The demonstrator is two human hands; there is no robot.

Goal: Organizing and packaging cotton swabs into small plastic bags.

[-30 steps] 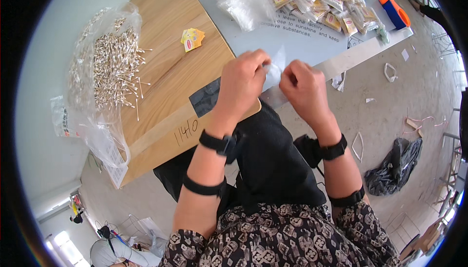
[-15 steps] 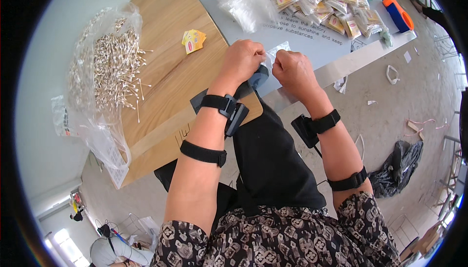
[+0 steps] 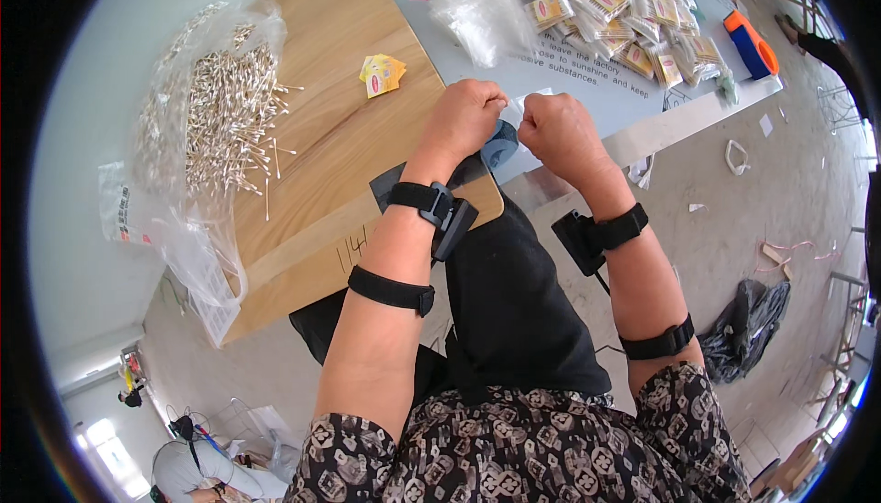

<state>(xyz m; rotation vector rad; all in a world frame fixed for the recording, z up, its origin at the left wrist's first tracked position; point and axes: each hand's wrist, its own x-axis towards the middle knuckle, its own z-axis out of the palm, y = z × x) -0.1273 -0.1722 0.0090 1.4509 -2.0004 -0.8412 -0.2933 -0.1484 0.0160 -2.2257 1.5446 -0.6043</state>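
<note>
My left hand (image 3: 466,117) and my right hand (image 3: 562,136) are close together over the table edge, both with fingers closed. Between them shows a small clear plastic bag (image 3: 518,108), pinched from both sides; the fingertips are partly hidden. Just below my left hand sits a rounded dark blue thing (image 3: 500,145) that I cannot make out. To the left of my hands lie a few small yellow cards (image 3: 382,75). Farther left, a heap of loose cotton swabs (image 3: 229,117) spills out of a large clear plastic sack (image 3: 165,127).
Beyond my hands are a stack of clear bags (image 3: 482,12) and a pile of filled cotton swab packets (image 3: 606,3). An orange and blue tape dispenser (image 3: 754,47) stands near the far right table edge. A black plastic bag (image 3: 748,329) lies on the floor.
The view has shifted slightly, so the table things appear a little to the right. Both hands stay closed near each other, with the clear bag still between them.
</note>
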